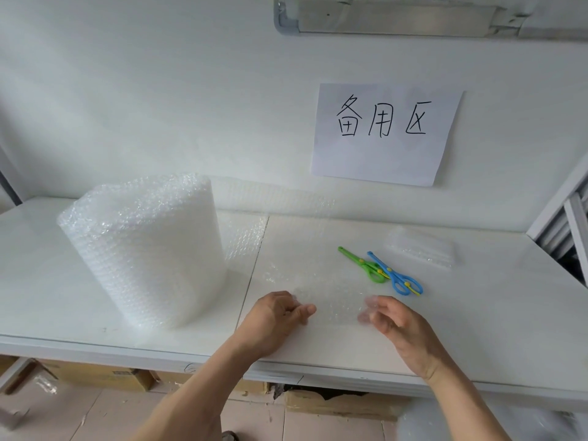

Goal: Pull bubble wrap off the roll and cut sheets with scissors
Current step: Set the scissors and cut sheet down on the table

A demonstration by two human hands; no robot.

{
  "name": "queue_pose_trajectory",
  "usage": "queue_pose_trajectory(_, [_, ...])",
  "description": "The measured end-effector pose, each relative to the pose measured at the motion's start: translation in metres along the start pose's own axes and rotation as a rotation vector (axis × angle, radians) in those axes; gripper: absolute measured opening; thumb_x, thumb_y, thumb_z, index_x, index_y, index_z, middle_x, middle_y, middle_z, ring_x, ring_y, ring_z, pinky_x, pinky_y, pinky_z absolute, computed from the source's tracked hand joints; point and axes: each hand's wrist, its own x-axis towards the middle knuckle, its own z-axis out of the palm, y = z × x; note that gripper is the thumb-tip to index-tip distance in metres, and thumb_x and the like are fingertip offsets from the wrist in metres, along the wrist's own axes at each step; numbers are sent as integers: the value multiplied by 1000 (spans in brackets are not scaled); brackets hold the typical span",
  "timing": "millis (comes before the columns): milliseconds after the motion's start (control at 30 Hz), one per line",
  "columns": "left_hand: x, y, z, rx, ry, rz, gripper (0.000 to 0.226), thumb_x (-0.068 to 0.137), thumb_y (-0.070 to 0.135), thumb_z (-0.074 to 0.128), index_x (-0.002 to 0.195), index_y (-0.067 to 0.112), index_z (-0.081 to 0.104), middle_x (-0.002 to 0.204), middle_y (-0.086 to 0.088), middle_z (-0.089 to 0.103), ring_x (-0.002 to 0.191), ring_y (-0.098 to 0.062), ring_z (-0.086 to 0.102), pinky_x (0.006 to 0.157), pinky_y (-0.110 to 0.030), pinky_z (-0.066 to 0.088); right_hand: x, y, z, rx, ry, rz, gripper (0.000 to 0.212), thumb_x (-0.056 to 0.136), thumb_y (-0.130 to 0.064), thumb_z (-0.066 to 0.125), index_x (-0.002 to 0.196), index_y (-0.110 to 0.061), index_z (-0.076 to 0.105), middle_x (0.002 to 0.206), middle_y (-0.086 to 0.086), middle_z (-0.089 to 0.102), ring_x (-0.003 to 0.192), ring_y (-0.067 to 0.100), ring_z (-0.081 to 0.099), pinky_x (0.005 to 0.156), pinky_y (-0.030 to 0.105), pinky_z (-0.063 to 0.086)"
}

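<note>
A big roll of bubble wrap stands upright on the left of the white table. A clear length of wrap runs from behind the roll to the right and forward across the table. My left hand pinches its near edge at the left. My right hand holds the near edge at the right, its fingertips tucked under the film. Green scissors and blue scissors lie crossed on the table just beyond my right hand.
A small stack of folded bubble wrap pieces lies at the back right. A paper sign with handwriting hangs on the wall. Cardboard boxes sit under the table's front edge. A metal frame stands at the right.
</note>
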Motion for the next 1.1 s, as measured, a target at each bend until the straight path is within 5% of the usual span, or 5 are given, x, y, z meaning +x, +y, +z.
queue_pose_trajectory(133, [-1,2,2,55,30,-19,39,90,56,57,66,27,68,83,6,63,85,-6,60,78,-25,46,5,-4,9,-150,95,-11,20,90,-42,62,87,-24,69,84,-19,75,83,-6,67,85,23,49])
queue_pose_trajectory(667, [-5,22,16,96,138,-102,38,92,50,55,68,21,64,75,5,66,74,-12,58,66,-29,44,19,6,25,-587,432,-17,39,94,-43,51,65,-18,59,55,-2,64,58,21,61,63,34,50])
queue_pose_trajectory(800, [-1,24,19,116,187,-164,16,86,48,62,82,33,63,75,10,60,74,-11,55,62,-25,40,20,10,27,-670,465,-53,38,91,-39,58,62,-16,57,47,0,59,52,27,57,59,33,46])
queue_pose_trajectory(967, [-2,29,21,175,175,-116,41,85,40,67,124,29,59,78,17,54,93,-13,55,88,-29,45,13,5,28,-745,524,-93,43,84,-29,72,55,-21,41,42,-6,36,46,22,30,73,38,48])
queue_pose_trajectory(1100, [1,31,22,237,183,-89,56,88,43,65,138,27,47,78,17,52,92,-10,50,93,-29,41,14,6,31,-775,518,-15,39,88,-33,65,58,-21,43,45,-5,41,51,23,38,93,41,43])
